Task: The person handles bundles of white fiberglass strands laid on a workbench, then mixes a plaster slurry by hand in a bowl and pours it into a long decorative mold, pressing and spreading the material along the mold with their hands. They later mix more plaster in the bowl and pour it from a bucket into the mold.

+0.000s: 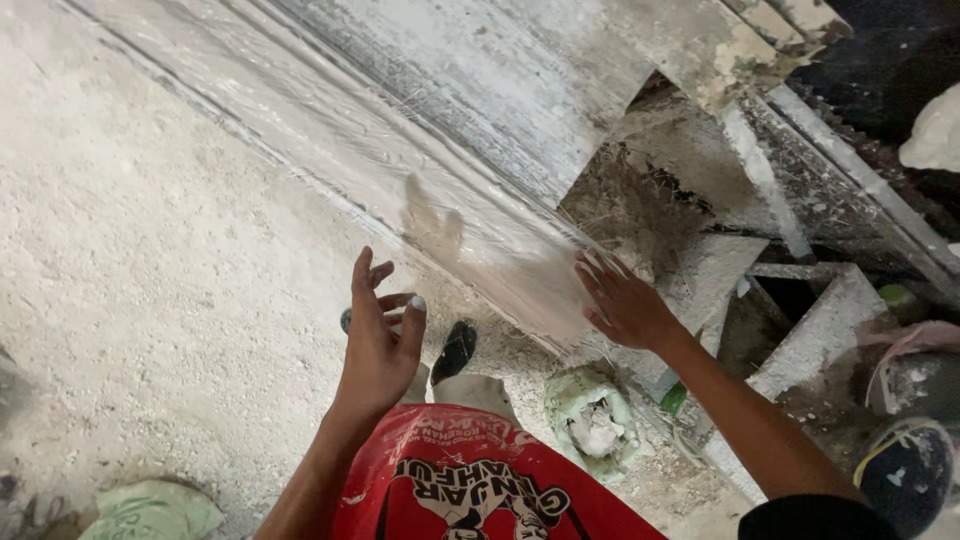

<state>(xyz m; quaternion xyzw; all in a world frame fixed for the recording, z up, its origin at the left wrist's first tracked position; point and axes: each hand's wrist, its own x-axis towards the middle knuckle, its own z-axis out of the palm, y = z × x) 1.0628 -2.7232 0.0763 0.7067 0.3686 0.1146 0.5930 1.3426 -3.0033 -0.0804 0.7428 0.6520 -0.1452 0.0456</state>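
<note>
My left hand hangs in the air with its fingers loosely apart and holds nothing. It is just short of a long white plaster panel with wet fibres pressed into it. My right hand lies flat on the near end of that panel, fingers spread on the wet fibrous plaster. A smeared, hand-shaped patch marks the panel between my two hands. Below are my red shirt and my dark shoe.
Plaster-caked frames and slats stand at the right. A crusted pale green bucket sits on the dusty floor by my feet. A dark helmet-like object is at the lower right, a green sack at the lower left.
</note>
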